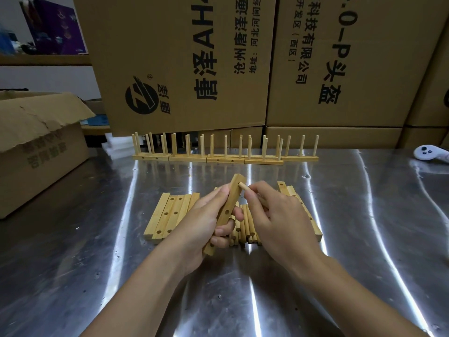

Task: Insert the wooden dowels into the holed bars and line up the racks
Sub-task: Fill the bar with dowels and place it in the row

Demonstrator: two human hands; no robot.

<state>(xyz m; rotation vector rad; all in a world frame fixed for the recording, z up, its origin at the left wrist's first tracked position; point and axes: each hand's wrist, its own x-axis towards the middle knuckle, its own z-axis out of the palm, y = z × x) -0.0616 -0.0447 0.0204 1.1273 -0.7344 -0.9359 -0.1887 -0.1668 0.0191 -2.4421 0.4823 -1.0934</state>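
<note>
While the left hand (206, 215) grips the holed bar (224, 212) tilted at frame center, the right hand (272, 215) pinches a dowel (244, 186), its tip at the bar's top hole, axis crossing the bar's length.

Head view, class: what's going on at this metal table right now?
A person is assembling wooden racks. The left hand holds a holed bar tilted above the table, and the right hand pinches a dowel with its tip at the bar's top hole. More loose bars and a pile of dowels lie beneath the hands. A row of finished racks stands at the far edge, dowels upright.
</note>
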